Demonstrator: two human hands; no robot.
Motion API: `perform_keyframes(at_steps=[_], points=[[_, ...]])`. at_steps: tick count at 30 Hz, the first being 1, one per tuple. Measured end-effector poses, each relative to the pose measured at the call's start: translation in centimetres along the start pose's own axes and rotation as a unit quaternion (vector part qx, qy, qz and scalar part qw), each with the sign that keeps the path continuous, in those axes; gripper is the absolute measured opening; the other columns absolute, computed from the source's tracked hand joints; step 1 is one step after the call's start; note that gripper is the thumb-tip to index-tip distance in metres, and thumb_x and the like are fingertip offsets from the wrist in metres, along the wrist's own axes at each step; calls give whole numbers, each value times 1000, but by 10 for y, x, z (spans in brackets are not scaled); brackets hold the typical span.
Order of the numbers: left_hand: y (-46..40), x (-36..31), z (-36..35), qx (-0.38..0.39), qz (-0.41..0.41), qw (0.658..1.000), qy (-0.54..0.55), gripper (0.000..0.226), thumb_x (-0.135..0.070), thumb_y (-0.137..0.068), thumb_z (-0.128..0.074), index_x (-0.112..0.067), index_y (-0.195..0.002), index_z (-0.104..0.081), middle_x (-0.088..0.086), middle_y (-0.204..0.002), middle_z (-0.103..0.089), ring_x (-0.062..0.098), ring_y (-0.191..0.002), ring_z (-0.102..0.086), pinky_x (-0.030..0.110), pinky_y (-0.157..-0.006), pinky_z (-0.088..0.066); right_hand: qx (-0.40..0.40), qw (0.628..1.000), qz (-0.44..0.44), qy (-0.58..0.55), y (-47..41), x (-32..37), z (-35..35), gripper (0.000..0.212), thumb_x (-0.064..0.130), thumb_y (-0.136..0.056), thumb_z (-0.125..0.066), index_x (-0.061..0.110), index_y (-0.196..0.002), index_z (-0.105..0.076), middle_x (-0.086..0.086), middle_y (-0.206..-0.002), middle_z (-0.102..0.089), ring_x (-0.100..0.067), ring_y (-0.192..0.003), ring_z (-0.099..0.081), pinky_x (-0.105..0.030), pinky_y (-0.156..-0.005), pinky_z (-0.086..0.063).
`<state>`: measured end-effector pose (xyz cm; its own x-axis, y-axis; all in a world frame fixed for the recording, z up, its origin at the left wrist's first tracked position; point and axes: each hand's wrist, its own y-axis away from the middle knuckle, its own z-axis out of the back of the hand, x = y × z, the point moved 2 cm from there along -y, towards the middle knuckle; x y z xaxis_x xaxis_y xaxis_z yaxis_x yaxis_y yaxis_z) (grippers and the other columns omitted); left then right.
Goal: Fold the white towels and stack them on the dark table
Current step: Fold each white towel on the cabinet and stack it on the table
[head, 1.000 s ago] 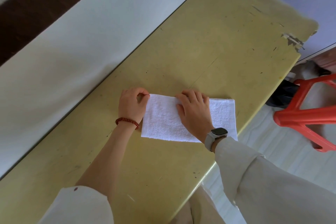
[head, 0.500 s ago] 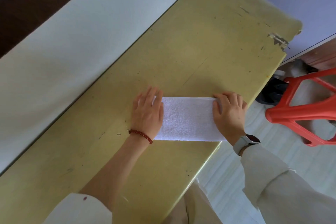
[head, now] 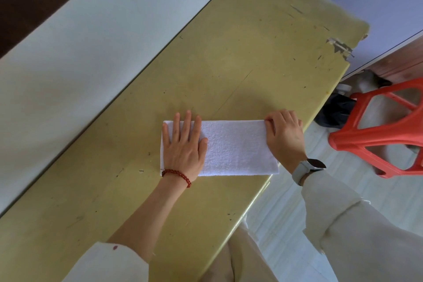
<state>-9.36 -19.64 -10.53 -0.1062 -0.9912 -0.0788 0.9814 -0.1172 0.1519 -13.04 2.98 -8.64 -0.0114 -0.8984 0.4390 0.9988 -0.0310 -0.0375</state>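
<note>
The towel [head: 235,147] is pressed flat by the left hand [head: 184,144]; its right end is pinched in the right hand's [head: 285,136] grip. If pressure is eased, the strip could be dragged off the worktop [head: 251,52] edge.

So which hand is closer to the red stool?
The right hand. It grips the towel's end at the table edge beside the red stool. The left hand presses flat on the towel's far end, away from the stool.
</note>
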Motion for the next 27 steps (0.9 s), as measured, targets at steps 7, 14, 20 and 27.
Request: perform_keyframes(at_steps=[7,14,20,27], points=[[0,-1,3,2,18,999,37,63,-45,-92,-10,-13,-145,-21,11,-153,-15,26,-140,2,50,-111,5,-37,996,23,76,-2,11,8,21,7,-83,-47,7,-92,-66,-10,-102,-63,-31,-100,-56,-45,-88,-36],[4,-25,3,-51,-43,997,42,48,-34,-93,-25,-17,-138,-30,10,-146,-36,29,-137,-19,54,-109,-2,23,973,141,182,37,39,-26,42,16,-88,-34,3,-121,-56,-14,-133,-53,-30,-128,-45,-54,-108,-26],[4,-17,-7,-2,-7,1000,14,53,-45,-92,-21,-26,-142,-28,7,-149,-30,33,-139,-22,55,-109,3,92,970,91,204,40,22,-34,48,37,-95,-22,23,-139,-36,-11,-146,-37,-35,-135,-32,-51,-110,-14],[11,6,3,-7,11,999,38,51,-38,-93,-21,-22,-141,-31,13,-149,-30,33,-138,-23,59,-107,-9,98,970,88,204,36,13,-23,48,37,-95,-20,23,-138,-36,-13,-145,-38,-36,-134,-33,-59,-108,-13]])
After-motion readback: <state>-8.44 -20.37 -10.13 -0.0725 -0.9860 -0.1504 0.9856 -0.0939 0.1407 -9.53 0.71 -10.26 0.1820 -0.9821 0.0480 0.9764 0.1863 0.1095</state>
